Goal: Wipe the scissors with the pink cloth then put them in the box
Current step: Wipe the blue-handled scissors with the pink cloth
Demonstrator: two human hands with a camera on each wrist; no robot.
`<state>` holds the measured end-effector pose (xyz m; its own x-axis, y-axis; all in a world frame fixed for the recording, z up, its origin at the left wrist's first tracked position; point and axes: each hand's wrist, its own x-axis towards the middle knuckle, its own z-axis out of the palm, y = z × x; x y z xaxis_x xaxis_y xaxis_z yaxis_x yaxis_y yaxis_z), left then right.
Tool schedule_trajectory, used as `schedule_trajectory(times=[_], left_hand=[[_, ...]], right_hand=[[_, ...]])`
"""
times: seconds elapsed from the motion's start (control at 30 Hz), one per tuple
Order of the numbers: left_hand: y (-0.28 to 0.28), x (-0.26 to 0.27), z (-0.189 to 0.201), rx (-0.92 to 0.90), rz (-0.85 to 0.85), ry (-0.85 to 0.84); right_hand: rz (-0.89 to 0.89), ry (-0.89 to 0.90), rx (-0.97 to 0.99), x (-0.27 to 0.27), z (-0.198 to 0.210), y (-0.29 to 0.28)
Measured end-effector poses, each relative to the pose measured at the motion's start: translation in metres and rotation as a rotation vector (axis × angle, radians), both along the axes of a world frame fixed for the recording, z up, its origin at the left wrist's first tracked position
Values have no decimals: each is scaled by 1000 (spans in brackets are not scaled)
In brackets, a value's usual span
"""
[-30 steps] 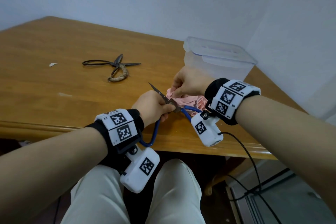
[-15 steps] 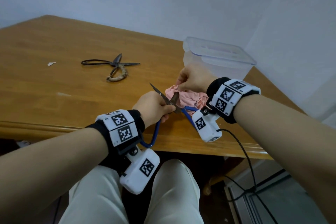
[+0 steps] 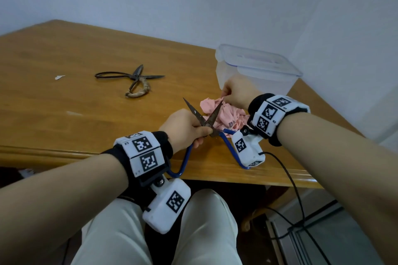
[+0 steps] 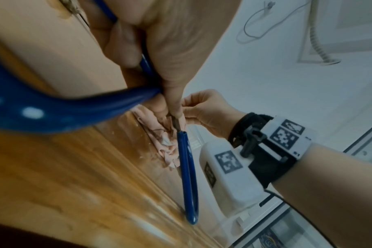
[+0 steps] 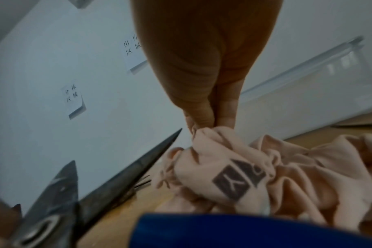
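1. Lying at the left of the head view, a small white scrap [image 3: 59, 77] sits on the wooden bench [image 3: 64, 101], well apart from everything else.
2. Just right of it, above centre-left, an old pair of dark scissors [image 3: 135, 80] rests flat on the bench, blades parted, one loop wrapped in a brownish binding.
3. Near the middle of the frame my left hand [image 3: 183, 128] grips the blue-handled scissors [image 3: 205, 121] at the pivot, fingers [image 4: 125, 42] curled round one blue loop and the thumb pressed by the joint.
4. The two rusty blades stand parted in a V, points tilted up and away from me; the blue loops hang down over the near edge of the bench.
5. Right of the blades, the pink cloth [image 3: 228, 115] lies bunched on the bench, with a grey printed label showing; the right blade lies across its upper edge, though whether they touch I cannot tell.
6. My right hand [image 3: 238, 92] pinches a top fold of the cloth, thumb and fingers [image 5: 202, 114] pressed together on the fabric, just beside the tip of the right blade.
7. Behind that hand, right of centre, the clear plastic box [image 3: 256, 71] stands on the bench with its lid on.
8. Nothing of the scissors is in the box.
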<state>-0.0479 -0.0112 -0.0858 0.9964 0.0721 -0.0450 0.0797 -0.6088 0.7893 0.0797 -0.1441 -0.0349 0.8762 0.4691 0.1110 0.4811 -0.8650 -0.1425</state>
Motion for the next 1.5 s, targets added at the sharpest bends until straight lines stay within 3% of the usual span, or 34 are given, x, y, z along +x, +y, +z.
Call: schedule_trajectory(times=[0.17, 0.27, 0.4, 0.63, 0.73, 0.83, 1.0, 1.07, 1.2, 1.3, 1.5], left_hand=[[3, 0, -1, -4, 8, 16], [4, 0, -1, -28, 14, 19], [10, 0, 3, -104, 31, 15], [29, 5, 14, -169, 142, 30], [33, 6, 16, -171, 178, 39], [37, 6, 17, -176, 198, 48], [37, 8, 15, -203, 214, 54], [37, 8, 15, -218, 211, 59], [34, 8, 16, -188, 215, 59], [30, 7, 16, -162, 225, 55], [31, 11, 7, -114, 193, -8]], right_hand=[[-53, -24, 191, 0, 10, -5], [-19, 32, 183, -6, 14, -6], [-78, -25, 59, -3, 12, -11], [-166, -10, 227, 1, 24, -13], [-132, 85, 259, -1, 19, -10], [-132, 203, 391, -6, 13, -5], [-90, 244, 802, -23, 22, 11], [-2, 263, 769, -31, 23, 16], [190, 341, 473, -49, 14, 24], [243, 272, 316, -53, 7, 32], [256, 167, 205, -51, -1, 38]])
